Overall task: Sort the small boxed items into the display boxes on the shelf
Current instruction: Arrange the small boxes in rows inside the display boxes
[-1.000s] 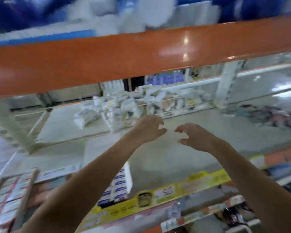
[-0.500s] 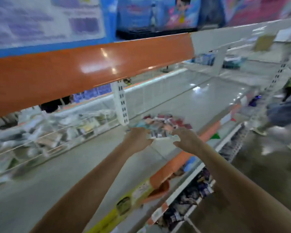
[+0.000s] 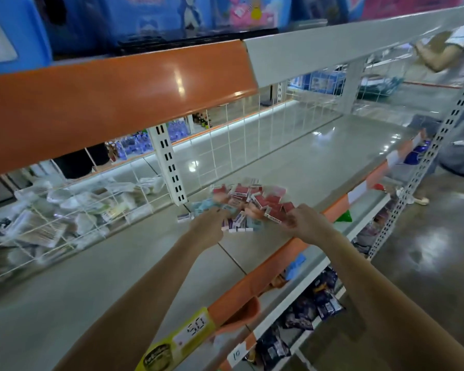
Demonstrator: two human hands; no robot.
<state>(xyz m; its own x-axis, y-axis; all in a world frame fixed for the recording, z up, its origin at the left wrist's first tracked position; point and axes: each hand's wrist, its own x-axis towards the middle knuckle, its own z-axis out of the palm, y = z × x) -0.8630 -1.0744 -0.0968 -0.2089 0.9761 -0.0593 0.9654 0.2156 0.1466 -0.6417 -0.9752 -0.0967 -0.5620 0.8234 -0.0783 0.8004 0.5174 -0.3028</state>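
Observation:
A loose pile of small boxes lies on the grey shelf [image 3: 292, 162] near its front edge. Red boxes [image 3: 255, 198] make up the far and right part, teal boxes [image 3: 205, 206] the left part, and purple-white boxes [image 3: 237, 224] the near part. My left hand [image 3: 208, 227] reaches into the pile's left side, fingertips among the teal and purple boxes; its grip is blurred. My right hand [image 3: 307, 222] is at the pile's right side, fingers curled against a red box [image 3: 275, 216]. No display box is in view.
A white wire basket [image 3: 65, 218] with pale packets sits at the back left, beside a white slotted upright [image 3: 169, 167]. An orange shelf edge [image 3: 118, 97] hangs overhead. Dark packets [image 3: 306, 311] fill the lower shelf. Another person's arm [image 3: 437, 54] shows at far right.
The view has swung right along the shelf, from the wire baskets to the pile of boxes. Both hands moved forward from above the bare shelf into the pile.

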